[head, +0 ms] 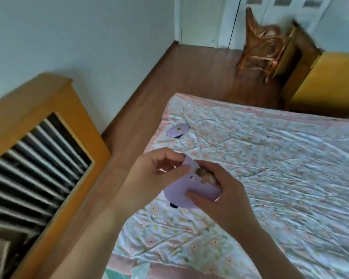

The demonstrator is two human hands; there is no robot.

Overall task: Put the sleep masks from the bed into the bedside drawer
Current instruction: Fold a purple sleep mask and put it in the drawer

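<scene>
now | both hands' fingers point(197, 195) pinch lilac sleep mask point(181, 190) | above bed point(270, 158)

light: soft, even daylight, dimmish | shadows: faint | blur: motion smear throughout | edges: wide-angle bending

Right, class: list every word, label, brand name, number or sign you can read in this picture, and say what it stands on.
None can be read.
The held lilac sleep mask has a small picture, no legible lettering.
The second sleep mask on the bed shows a blurred pale patch, unreadable.
</scene>
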